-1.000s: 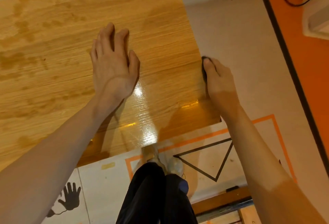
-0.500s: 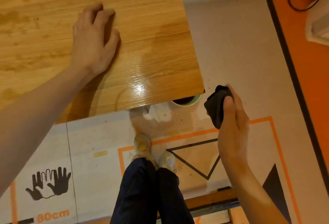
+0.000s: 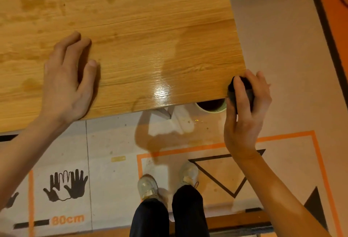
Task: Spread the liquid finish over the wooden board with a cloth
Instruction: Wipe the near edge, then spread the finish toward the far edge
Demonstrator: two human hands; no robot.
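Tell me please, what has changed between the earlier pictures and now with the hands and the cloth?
The right hand first held the dark cloth against the board's right edge, then drew it off toward the person, and now has brought it back to the near right corner of the wooden board. It kept its grip throughout. The left hand stayed resting on the board.

The person has bare forearms, dark trousers (image 3: pixel 169 216) and worn pale sneakers (image 3: pixel 147 187).

Cup (image 3: pixel 211 107) under board (image 3: pixel 131 39) corner
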